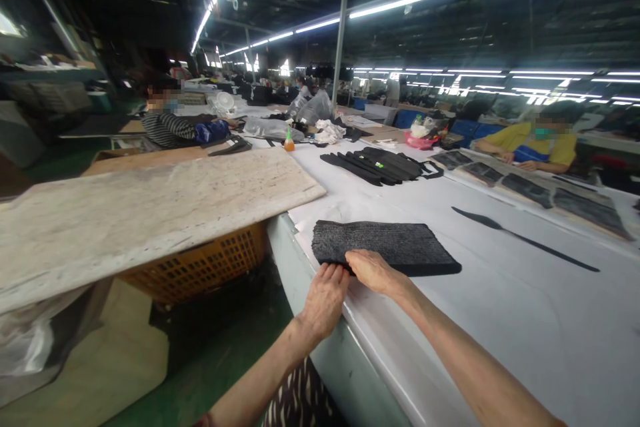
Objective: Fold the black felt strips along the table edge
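Note:
A dark grey ribbed fabric piece (395, 243) with a black band (433, 269) along its near side lies flat by the edge of the white table (480, 327). At its near-left edge, my left hand (324, 300) has its fingers curled over the border, with the fingertips partly hidden. My right hand (374, 271) presses close beside it, thumb and fingers closed on the same edge. The two hands nearly touch. Further right on the table is a long, thin black strip (500, 227), wider toward one end.
Several black fabric pieces (375, 165) lie beyond. A worn board (165, 193) juts in at left above an orange crate (200, 267). An orange bottle (289, 141) stands near the board's far corner. People sit at left (170, 127) and right (563, 147), beside dark panels (525, 190).

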Motion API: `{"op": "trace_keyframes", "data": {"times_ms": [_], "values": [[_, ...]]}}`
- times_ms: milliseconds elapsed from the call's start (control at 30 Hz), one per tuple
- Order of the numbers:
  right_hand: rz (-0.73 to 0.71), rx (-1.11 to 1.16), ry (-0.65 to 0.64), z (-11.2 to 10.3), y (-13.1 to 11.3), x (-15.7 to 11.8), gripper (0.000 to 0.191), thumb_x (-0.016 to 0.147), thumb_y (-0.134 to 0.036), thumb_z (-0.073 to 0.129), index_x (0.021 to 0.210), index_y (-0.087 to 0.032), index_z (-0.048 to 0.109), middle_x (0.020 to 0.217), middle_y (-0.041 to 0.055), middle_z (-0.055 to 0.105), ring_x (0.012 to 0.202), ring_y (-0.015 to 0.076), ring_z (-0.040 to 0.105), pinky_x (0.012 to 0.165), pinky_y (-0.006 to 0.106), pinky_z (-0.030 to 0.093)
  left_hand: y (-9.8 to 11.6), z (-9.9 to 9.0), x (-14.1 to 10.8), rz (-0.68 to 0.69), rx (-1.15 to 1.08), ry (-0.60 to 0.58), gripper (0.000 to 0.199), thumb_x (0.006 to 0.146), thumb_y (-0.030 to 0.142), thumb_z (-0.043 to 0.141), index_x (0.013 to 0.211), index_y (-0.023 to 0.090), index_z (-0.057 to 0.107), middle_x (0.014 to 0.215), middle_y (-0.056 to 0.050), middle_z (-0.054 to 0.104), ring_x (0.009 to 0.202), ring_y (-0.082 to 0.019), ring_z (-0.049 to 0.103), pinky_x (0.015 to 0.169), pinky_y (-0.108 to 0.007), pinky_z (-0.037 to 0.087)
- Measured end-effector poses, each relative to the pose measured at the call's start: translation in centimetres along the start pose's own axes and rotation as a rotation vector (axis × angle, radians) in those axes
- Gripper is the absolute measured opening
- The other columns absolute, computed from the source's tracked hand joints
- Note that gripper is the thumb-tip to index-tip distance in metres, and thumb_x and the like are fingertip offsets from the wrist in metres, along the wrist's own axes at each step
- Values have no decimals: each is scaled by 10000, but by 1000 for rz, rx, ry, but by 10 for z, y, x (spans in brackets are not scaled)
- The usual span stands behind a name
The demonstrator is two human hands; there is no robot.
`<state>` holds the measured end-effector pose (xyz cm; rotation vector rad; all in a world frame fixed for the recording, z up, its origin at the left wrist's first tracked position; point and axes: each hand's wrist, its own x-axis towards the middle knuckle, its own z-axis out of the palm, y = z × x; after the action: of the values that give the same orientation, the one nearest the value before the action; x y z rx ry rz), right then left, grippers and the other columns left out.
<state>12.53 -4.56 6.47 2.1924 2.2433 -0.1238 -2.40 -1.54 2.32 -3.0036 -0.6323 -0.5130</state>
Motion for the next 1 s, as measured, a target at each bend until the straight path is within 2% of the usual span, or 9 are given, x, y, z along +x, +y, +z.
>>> {"op": "trace_keyframes", "data": {"times_ms": [100,200,300,400,500,600,733,867,1000], "values": [[25,1,-9,-4,-1,-2,222,849,-4,410,867,-149,576,865,52,636,795,168,605,623,254,349,3,3,-2,-116,67,-52,246,784,19,417,939,71,600,934,-142,618,874,-275,564,836,-416,469],[74,14,3,-5,-3,-5,237,860,-7,386,885,-145,576,884,54,631,798,172,601,634,260,356,4,6,-4,-136,67,-56,263,793,17,425,995,63,585,1015,-151,605,932,-271,550,843,-387,466],[119,50,34,-5,-5,-10,278,860,6,358,917,-157,577,912,41,626,841,155,590,669,250,372,4,8,-5,-149,58,-81,260,807,10,422,993,82,587,996,-128,606,916,-259,546,824,-378,473],[81,115,102,-4,-11,-18,271,877,-39,392,1007,-184,580,996,33,609,913,143,570,732,236,393,5,7,-5,-150,48,-97,257,834,17,409,989,104,594,973,-108,606,894,-249,547,815,-381,480],[56,21,131,1,-22,-21,214,865,-80,452,974,-187,601,1020,61,592,947,188,556,780,279,412,6,5,-5,-146,37,-92,260,855,38,413,1016,117,602,991,-102,609,904,-248,550,820,-385,488],[121,-58,133,9,-35,-18,221,793,-36,519,966,-144,606,1006,116,586,955,241,553,803,334,426,6,4,-4,-139,41,-88,263,852,40,426,1009,117,622,1009,-107,617,923,-251,557,841,-388,492],[258,221,171,15,-42,-8,286,691,41,580,935,-102,622,994,155,612,946,275,586,824,370,437,3,5,-4,-124,61,-66,318,848,22,410,1064,103,629,1059,-125,633,993,-257,570,917,-411,477],[468,455,298,13,-16,1,131,822,-58,528,776,-139,621,880,127,662,885,246,635,803,360,466,-5,9,-5,-84,129,-46,437,815,-40,366,1165,81,598,1217,-164,602,1162,-285,533,983,-424,450],[711,826,457,8,45,-17,253,905,-172,449,678,-151,558,646,47,655,609,144,653,589,224,509,-10,6,-1,-65,154,-80,505,790,-78,334,1198,74,588,1246,-188,590,1197,-292,526,986,-425,457]]}}
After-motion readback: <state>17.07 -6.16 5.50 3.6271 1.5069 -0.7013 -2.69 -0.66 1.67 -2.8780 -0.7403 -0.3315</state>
